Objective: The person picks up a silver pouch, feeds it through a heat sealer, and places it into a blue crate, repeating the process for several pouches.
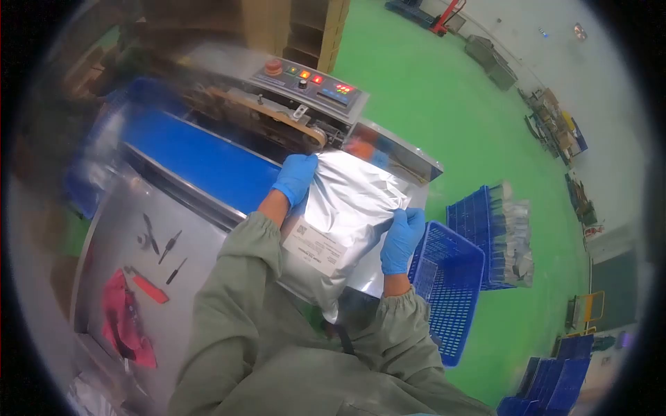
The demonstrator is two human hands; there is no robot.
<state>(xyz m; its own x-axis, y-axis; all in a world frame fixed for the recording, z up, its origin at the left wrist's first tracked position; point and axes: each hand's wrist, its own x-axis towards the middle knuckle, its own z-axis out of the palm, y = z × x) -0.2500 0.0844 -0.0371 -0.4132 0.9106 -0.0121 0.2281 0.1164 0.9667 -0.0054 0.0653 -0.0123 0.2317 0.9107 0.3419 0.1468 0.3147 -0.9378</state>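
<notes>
Steel worktop point(114, 239) out on the far left, and what a scatter across it: a red cloth point(125, 322), a red-handled tool point(149, 288) just beside it, slim dark tools point(170, 247) lying near! Moving right, the blue belt point(201, 156) slants down toward the middle, and above it sits a machine point(357, 107) with its control panel point(305, 83) lit up. Then the left hand point(298, 179), blue-gloved, fingers pinched together on the upper left corner of a silver pouch point(354, 208), right by the belt's end. And there's the pouch, centre stage, held up before the olive smock point(298, 381), its long axis running from the machine back toward the wearer, a pale label point(314, 246) low on its face. Key relation: the top edge faces the machine, with the left hand nearer to it. Across to the right hand point(402, 239), thumb and fingers clamped on the pouch's right edge, a little lower. Beyond it, a blue basket point(472, 262), then a blue crate point(468, 213) with silvery packs point(513, 239), all over green floor point(548, 333).
</notes>
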